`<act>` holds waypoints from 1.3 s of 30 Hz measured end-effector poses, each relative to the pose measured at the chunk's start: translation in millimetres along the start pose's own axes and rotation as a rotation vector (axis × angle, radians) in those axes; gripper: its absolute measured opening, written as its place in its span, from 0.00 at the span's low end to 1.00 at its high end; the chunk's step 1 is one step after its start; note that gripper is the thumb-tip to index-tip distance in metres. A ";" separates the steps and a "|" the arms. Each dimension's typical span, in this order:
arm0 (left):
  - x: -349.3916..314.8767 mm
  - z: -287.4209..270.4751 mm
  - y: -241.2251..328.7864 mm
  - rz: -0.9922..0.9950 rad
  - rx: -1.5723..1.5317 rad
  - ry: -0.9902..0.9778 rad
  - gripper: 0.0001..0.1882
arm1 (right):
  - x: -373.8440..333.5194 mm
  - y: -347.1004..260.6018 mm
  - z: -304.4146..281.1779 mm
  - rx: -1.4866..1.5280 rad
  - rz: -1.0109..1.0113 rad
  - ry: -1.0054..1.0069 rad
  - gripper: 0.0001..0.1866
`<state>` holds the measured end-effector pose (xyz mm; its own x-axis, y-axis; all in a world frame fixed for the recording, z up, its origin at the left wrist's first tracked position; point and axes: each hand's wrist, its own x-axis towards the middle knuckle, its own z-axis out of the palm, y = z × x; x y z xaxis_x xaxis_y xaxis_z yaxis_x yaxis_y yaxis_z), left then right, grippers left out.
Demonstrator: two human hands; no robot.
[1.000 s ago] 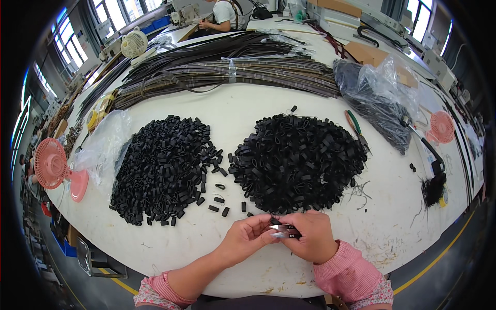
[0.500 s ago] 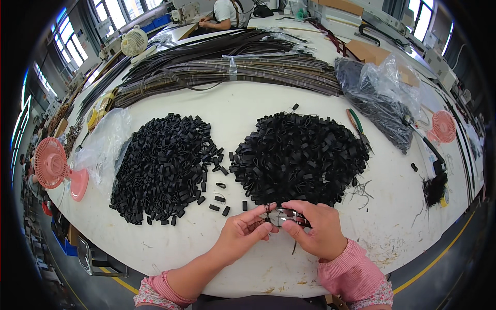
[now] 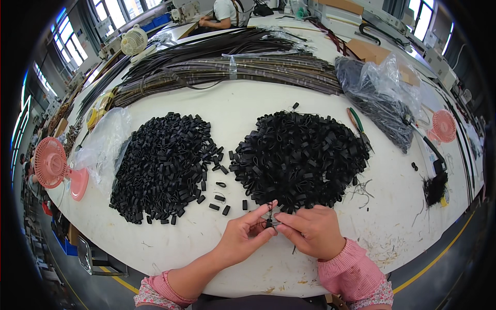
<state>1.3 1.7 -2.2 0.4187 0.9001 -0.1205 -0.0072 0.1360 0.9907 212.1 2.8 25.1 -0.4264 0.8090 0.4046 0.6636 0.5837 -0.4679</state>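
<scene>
the left hand [image 3: 238, 237] pinches a small black piece [image 3: 269, 223] between its fingers [image 3: 262, 237]; the right hand [image 3: 316, 233] is curled just beside, its grip hidden. a slack pinch could lose the piece toward the dark pile [image 3: 305, 160] beyond the fingers.

Windows [image 3: 71, 41] glare white; the tabletop [image 3: 217, 111] is brightly, evenly lit; straight edges bend toward blackened corners.

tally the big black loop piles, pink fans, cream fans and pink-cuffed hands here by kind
Black loop piles: 2 (left pile, right pile)
Pink fans: 2 (left fan, right fan)
Cream fan: 1
Pink-cuffed hands: 2 (left hand, right hand)
Total: 7
</scene>
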 end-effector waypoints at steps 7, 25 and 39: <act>-0.2 -0.9 -11.2 0.045 -0.006 -0.011 0.33 | -0.8 -1.3 2.3 -0.091 -0.058 0.023 0.11; -0.5 1.9 11.6 -0.076 -0.104 -0.071 0.33 | 0.7 -0.8 2.1 0.050 0.067 0.103 0.09; 2.6 -6.8 14.6 -0.211 -0.548 -0.270 0.30 | -1.3 1.0 5.0 0.473 0.224 0.003 0.11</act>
<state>-3.9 8.7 11.5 0.6753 0.7046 -0.2180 -0.3324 0.5546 0.7629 210.3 2.7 20.2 -0.3033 0.9180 0.2555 0.3882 0.3639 -0.8467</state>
